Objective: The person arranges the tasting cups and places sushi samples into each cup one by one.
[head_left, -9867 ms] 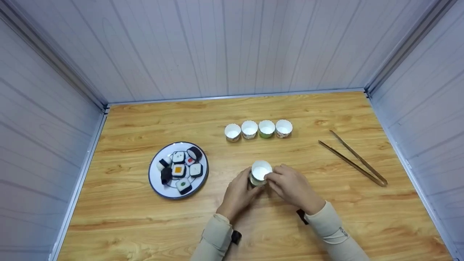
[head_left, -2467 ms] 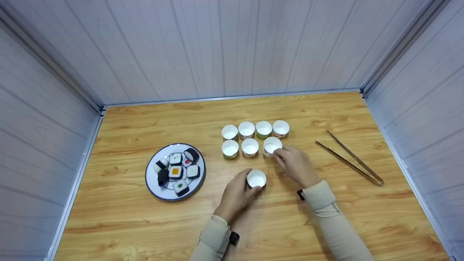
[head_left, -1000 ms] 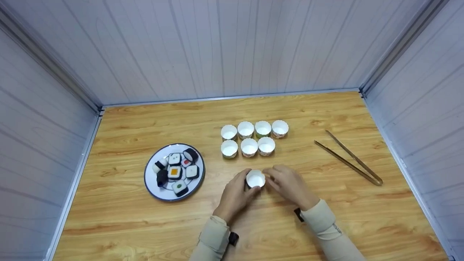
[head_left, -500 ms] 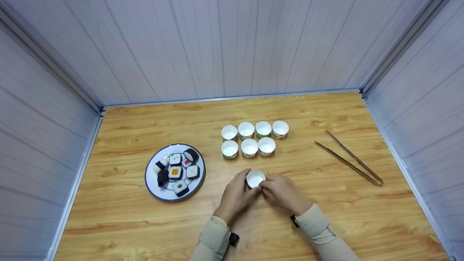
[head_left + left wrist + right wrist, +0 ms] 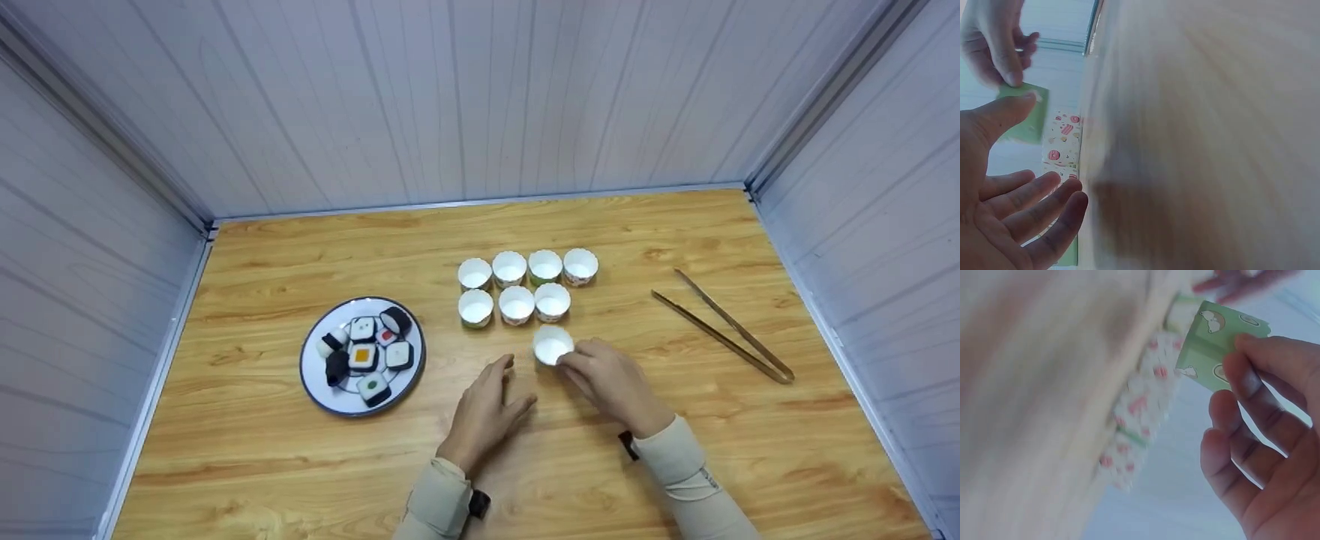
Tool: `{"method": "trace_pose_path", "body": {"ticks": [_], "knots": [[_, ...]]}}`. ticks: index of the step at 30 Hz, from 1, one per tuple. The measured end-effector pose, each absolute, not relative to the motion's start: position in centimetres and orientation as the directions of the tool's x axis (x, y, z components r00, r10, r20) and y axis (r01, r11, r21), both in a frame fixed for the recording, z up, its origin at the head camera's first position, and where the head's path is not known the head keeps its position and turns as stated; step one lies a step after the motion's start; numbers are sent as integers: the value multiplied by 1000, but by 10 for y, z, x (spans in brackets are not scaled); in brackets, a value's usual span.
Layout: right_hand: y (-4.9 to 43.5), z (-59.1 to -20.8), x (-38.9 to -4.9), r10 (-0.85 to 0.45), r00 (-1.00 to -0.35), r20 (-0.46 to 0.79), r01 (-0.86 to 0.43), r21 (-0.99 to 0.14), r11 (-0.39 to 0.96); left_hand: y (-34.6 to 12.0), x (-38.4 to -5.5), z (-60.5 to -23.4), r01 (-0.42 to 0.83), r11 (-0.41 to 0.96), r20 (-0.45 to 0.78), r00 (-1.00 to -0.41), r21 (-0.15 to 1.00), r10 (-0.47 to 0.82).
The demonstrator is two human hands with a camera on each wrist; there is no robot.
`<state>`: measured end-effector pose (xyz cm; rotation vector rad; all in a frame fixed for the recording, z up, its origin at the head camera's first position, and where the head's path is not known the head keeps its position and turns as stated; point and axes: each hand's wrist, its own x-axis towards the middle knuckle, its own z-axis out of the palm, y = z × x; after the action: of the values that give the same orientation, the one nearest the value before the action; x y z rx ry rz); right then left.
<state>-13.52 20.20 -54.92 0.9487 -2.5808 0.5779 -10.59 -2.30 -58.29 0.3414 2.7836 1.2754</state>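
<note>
My right hand (image 5: 615, 384) pinches the rim of a green paper baking cup (image 5: 1216, 340) with small animal prints. In the head view this cup, white inside, is just in front of the near row of cups. The right wrist view shows it tilted, thumb and forefinger at its edge. My left hand (image 5: 484, 416) holds nothing; its fingers are spread and its thumb stands apart, a little nearer than the held cup. Beyond are two rows of upright paper cups: several in the far row (image 5: 509, 268), three in the near row (image 5: 517, 305).
To the left a blue-rimmed white plate (image 5: 319, 386) bears several sushi pieces (image 5: 364, 356). Metal tongs (image 5: 772, 367) lie spread at the right on the wooden table (image 5: 300, 480). Pale panel walls (image 5: 465, 105) enclose the back and both sides.
A near row of three cups has been added since the earliest frame. Just now my right hand has drawn the green cup out of my left hand, away and rightward; the left fingers have opened.
</note>
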Motion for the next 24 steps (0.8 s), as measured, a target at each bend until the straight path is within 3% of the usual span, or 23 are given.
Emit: {"method": "trace_pose_path", "body": {"ticks": [12, 24], "knots": [[243, -539, -178, -359, -837, 412, -491, -278, 826, -29, -94, -586, 220, 638, 86, -968, 738, 234], [245, -565, -209, -287, -930, 229, -352, -339, 872, -30, -91, -585, 219, 647, 75, -967, 731, 243]]}}
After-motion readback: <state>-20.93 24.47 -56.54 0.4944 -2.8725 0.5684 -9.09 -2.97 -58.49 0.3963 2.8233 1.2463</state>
